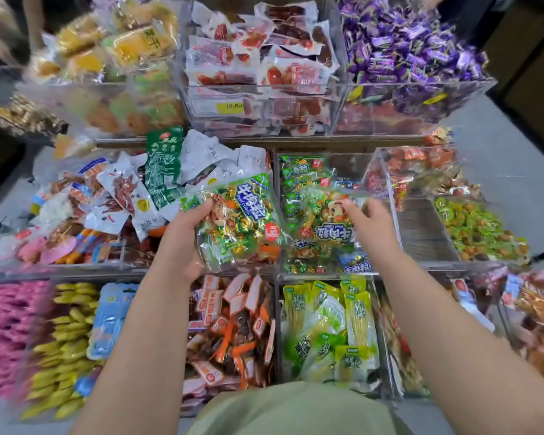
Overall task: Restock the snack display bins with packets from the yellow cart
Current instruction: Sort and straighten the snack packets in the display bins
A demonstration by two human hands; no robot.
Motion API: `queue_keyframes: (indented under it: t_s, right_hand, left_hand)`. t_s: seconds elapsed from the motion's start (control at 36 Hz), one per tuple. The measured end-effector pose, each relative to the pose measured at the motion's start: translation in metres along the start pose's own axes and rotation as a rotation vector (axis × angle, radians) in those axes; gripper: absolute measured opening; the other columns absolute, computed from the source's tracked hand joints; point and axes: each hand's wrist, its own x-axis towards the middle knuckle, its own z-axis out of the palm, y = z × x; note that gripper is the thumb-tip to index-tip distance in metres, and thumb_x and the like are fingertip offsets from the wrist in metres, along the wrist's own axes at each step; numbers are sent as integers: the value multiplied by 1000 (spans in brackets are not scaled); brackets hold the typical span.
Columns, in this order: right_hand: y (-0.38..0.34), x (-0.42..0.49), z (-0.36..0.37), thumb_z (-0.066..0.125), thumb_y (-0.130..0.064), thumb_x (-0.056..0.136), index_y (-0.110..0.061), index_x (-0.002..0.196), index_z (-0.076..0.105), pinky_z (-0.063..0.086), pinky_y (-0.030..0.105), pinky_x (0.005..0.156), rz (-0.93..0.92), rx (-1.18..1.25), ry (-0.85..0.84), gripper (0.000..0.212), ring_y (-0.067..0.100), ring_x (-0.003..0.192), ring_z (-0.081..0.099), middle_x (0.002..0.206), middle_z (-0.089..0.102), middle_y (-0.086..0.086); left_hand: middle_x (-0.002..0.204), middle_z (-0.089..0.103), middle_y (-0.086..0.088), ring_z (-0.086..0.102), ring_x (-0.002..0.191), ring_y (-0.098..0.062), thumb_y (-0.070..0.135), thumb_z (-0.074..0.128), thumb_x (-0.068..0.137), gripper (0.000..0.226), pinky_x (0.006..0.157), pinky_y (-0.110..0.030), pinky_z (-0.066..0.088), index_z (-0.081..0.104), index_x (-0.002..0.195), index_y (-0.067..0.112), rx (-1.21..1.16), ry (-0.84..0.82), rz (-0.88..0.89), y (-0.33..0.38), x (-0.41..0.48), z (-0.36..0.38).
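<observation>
While left hand (pixel 182 243) clamps a beef-cube bag (pixel 236 224) over the bins, right hand (pixel 369 221) pinches a matching bag (pixel 324 221) at 3 o'clock, apparently settling it into the middle bin (pixel 390 196).

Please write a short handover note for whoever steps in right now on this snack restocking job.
Left hand: gripping a clear bag of beef cubes, held above the display, not yet in a bin.
Right hand: fingers on a second matching bag, which is upside down and over the middle bin; whether it is gripped or just being placed is unclear.
That middle bin already holds several of the same green bags.
The yellow cart is out of view, so remaining stock is unknown.
Left to do: set both bags into the middle bin, then fetch more.
</observation>
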Motion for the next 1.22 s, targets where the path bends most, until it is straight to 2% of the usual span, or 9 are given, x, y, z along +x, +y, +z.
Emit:
queue_keyframes:
  t_s: [0.19,0.39,0.5,0.61,0.78,0.89,1.0,1.08,1.22]
  right_hand:
    - [-20,13,-20,45,-44,95,-18,99,49,33,32,56,-468,-896,-273,27,28,83,57,86,60,0]
    - [-9,-4,14,66,-28,83,-15,122,40,47,35,74,-390,-1154,-810,48,26,97,55,116,55,8]
    - [-2,2,-1,67,-7,73,-17,124,29,44,33,61,-215,-1042,-765,65,26,84,55,120,42,11]
    - [4,12,-22,67,-15,80,-14,116,50,48,34,75,-189,-1131,-659,39,23,92,56,115,58,7]
    - [-11,8,-39,81,-30,70,-29,93,54,41,16,58,-296,-473,-294,36,3,70,53,83,58,-12]
    - [-27,9,-34,80,-27,71,-30,78,57,38,12,58,-395,-395,-364,24,-5,60,46,78,61,-5]
    - [-32,13,-2,73,-30,79,-28,97,66,36,16,62,-514,-726,-571,19,5,80,53,88,59,-18]
    - [-20,8,32,65,-30,86,-19,113,63,41,27,72,-550,-798,-662,29,16,90,55,95,62,-6]
    - [2,8,36,63,-50,82,-24,138,43,33,35,99,-661,-828,-407,65,21,117,39,123,52,0]
  left_hand:
    - [107,71,-15,70,95,-35,27,58,92,40,73,-53,57,57,127,7,-28,104,-10,0,7,0]
    - [137,53,-19,56,120,-38,25,60,92,58,95,-61,47,39,143,8,-26,110,-38,0,7,13]
    - [130,58,-21,60,114,-39,22,58,94,52,93,-64,46,41,141,7,-42,100,-36,-1,7,14]
    - [123,63,-21,65,106,-38,21,57,94,49,89,-62,50,43,139,7,-74,121,-59,-2,9,13]
    - [119,66,-19,69,99,-34,21,59,93,45,76,-52,58,49,134,6,-78,135,-48,-5,12,13]
    - [111,70,-17,70,97,-34,22,58,93,37,82,-56,55,56,127,5,-67,120,-64,-6,13,14]
    - [109,71,-15,70,96,-32,21,56,94,35,77,-51,58,58,124,4,-43,91,-50,-5,13,16]
    - [121,66,-16,67,104,-33,22,59,93,47,87,-56,54,48,135,7,-39,112,-55,-3,15,15]
    - [118,67,-15,69,100,-30,22,58,93,41,77,-48,58,53,132,8,-34,116,-32,0,17,6]
